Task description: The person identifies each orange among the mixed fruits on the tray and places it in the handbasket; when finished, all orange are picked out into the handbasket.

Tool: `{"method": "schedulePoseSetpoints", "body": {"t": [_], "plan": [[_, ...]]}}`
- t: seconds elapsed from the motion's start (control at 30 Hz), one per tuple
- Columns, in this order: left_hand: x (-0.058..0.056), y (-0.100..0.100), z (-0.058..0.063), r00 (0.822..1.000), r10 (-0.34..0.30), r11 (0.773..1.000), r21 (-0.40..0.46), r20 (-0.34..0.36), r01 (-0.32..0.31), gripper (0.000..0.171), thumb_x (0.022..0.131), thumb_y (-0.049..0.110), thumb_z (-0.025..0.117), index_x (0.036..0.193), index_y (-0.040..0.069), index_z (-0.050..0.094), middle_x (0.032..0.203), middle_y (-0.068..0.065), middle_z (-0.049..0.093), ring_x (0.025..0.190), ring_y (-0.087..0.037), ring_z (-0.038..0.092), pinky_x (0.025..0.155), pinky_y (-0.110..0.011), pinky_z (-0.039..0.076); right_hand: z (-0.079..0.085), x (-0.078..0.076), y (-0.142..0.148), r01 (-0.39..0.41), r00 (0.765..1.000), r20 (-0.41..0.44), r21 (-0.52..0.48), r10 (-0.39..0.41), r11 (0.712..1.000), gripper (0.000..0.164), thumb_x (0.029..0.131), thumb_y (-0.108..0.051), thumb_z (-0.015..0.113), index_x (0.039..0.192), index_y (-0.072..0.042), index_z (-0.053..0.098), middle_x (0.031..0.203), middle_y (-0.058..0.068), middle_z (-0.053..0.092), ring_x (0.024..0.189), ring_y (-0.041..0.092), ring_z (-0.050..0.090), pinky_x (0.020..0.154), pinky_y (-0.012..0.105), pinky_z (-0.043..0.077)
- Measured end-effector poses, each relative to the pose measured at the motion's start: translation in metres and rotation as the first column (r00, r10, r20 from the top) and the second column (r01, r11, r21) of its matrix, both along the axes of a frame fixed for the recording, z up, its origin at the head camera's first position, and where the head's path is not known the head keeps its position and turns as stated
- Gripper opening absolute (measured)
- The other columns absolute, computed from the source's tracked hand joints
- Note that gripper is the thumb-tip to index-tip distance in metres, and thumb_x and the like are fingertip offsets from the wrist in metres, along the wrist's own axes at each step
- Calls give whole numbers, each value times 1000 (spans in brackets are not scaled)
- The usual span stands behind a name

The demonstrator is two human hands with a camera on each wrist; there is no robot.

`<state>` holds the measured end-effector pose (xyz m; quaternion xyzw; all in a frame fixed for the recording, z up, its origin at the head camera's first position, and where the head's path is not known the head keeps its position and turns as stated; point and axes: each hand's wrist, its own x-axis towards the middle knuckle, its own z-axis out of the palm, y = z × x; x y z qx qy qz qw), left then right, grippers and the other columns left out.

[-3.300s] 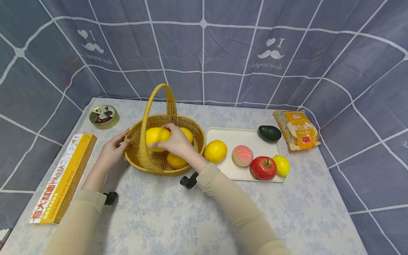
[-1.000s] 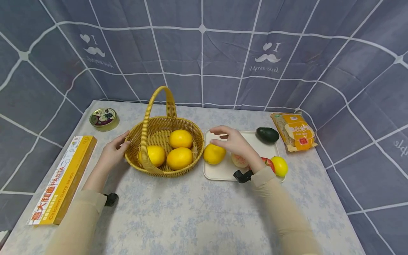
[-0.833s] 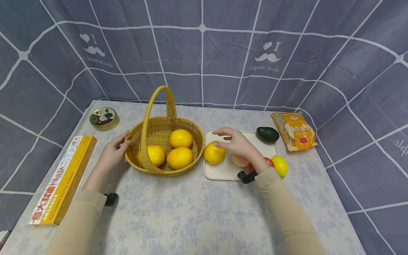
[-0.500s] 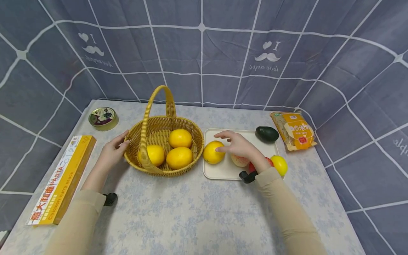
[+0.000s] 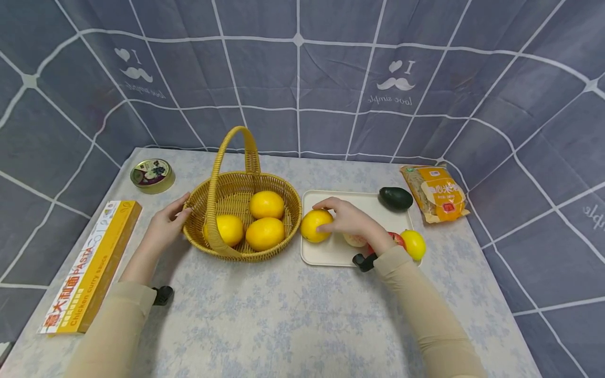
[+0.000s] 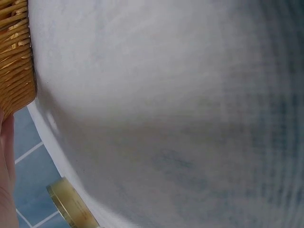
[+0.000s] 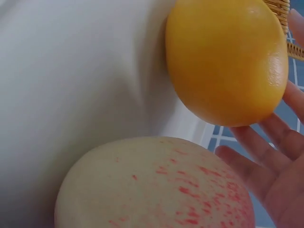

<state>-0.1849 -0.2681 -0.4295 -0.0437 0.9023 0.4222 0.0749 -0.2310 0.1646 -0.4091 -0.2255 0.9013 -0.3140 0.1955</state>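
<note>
In the head view my right hand [image 5: 347,217] is at a large yellow oval fruit [image 5: 315,227] on the left end of a cream tray [image 5: 331,257]. Its thumb lies on the near side and its fingers reach over the far side. The right wrist view shows fingertips [image 7: 244,133] against the fruit, with a pinkish peach [image 7: 156,190] close below. My left hand [image 5: 163,224] touches the left outer side of a yellow wicker basket [image 5: 271,256], fingers fairly straight. Several similar fruits [image 5: 266,234] lie in the basket, under its tall handle [image 5: 215,184].
A red apple [image 5: 396,239], a smaller lemon [image 5: 414,244] and an avocado [image 5: 396,198] lie on the tray's right part. Beyond is an orange food packet [image 5: 437,194]. At left are a round tin [image 5: 152,176] and a long pasta box [image 5: 94,268]. A grey curtain [image 5: 264,79] hangs behind.
My right hand left a third yellow fruit in the basket, moved right to the tray and closed round the fruit there. My left hand has stayed at the basket.
</note>
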Motion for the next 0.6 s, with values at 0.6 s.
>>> {"method": "schedulePoseSetpoints", "body": {"t": [0.6], "plan": [[0,0,0,1000,0,1000,-16,-7,0,60,106,43,34,159,18,19,156,-28,30,134,-53,40,105,-62,39,-5,0,-5,-48,999,24,77,46,996,81,74,-23,86,144,-13,47,148,12,47,129,30,50,111,48,38]]}}
